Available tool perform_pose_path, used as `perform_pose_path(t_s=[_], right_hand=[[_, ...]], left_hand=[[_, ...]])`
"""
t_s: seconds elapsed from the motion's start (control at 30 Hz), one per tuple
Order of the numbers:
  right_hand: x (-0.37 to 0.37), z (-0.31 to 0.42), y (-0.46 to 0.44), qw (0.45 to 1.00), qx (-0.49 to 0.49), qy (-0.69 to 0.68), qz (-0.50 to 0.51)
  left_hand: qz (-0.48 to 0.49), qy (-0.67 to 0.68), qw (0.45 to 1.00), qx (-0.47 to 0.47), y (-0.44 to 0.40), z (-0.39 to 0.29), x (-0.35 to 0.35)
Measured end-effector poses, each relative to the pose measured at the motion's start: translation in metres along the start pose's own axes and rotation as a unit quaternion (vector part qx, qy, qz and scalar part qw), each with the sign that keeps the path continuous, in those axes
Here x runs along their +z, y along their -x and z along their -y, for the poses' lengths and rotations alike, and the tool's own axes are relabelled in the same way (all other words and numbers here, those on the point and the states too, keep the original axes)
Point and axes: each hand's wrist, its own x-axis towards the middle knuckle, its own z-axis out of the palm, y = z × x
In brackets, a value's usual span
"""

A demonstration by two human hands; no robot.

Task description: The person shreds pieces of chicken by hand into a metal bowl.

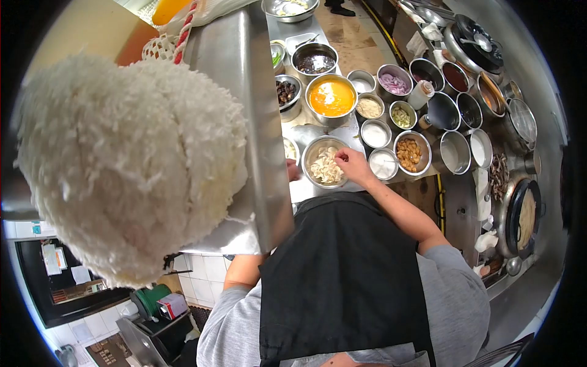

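Observation:
Pale, sliced pieces [325, 166] fill much of a round metal bowl [308, 174] on the counter in front of the black apron. At the bowl's right side my right hand [350, 163] reaches over the rim, its fingers pressed together; whatever they hold is too small to make out. My left hand [293, 170] is just left of that bowl, beside a smaller bowl of pale pieces [290, 148]. A metal shelf edge hides most of it, and its fingers cannot be read.
A big white fluffy object [134, 165] and metal shelf [263, 122] block the left. Beyond the bowl stands a pot of orange liquid [331, 96]. Several containers, including a bowl of brown chunks [409, 153], line the right. A round pan [526, 217] lies far right.

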Motion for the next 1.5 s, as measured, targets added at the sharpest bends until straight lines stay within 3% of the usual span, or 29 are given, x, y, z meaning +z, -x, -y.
perform_pose_path(t_s=[0.1, 0.17, 0.23, 0.3, 0.4, 0.47, 0.57, 0.6, 0.63, 0.7, 1.0, 1.13, 1.5], right_hand=[[-0.002, -0.005, -0.005, 0.999, 0.01, -0.027, 0.018], [-0.002, -0.006, -0.004, 0.999, 0.0, -0.044, 0.014], [-0.007, 0.0, -0.002, 0.998, 0.017, -0.045, 0.048], [-0.008, -0.004, -0.001, 0.996, 0.011, -0.065, 0.064], [-0.019, -0.005, 0.0, 0.994, -0.001, -0.059, 0.097], [-0.021, -0.015, -0.001, 0.991, -0.008, -0.074, 0.114], [-0.022, -0.023, -0.001, 0.978, 0.02, -0.14, 0.156], [-0.022, -0.025, 0.0, 0.976, 0.015, -0.141, 0.166], [-0.022, -0.025, 0.0, 0.97, 0.041, -0.15, 0.185], [-0.024, -0.026, 0.001, 0.965, 0.025, -0.167, 0.2], [-0.03, -0.004, 0.026, 0.961, 0.013, -0.173, 0.218], [-0.035, 0.029, 0.05, 0.964, 0.02, -0.197, 0.18], [0.004, 0.01, 0.105, 0.968, 0.036, -0.192, 0.16]], left_hand=[[0.241, 0.09, 0.966, 0.033, 0.047, -0.077, 0.041], [0.383, 0.159, 0.904, 0.103, 0.082, -0.133, 0.071], [0.539, 0.256, 0.786, 0.162, 0.099, -0.175, 0.096], [0.604, 0.338, 0.677, 0.251, 0.113, -0.202, 0.122], [0.553, 0.389, 0.678, 0.289, 0.135, -0.242, 0.145], [0.565, 0.42, 0.629, 0.329, 0.139, -0.253, 0.156], [0.45, 0.492, 0.646, 0.37, 0.173, -0.254, 0.185], [0.41, 0.496, 0.698, 0.315, 0.189, -0.264, 0.184], [0.397, 0.486, 0.707, 0.326, 0.191, -0.265, 0.186], [0.427, 0.468, 0.658, 0.408, 0.191, -0.264, 0.19], [0.42, 0.434, 0.651, 0.46, 0.244, -0.254, 0.174], [0.422, 0.438, 0.639, 0.471, 0.272, -0.246, 0.156], [0.388, 0.452, 0.63, 0.498, 0.362, -0.22, 0.077]])
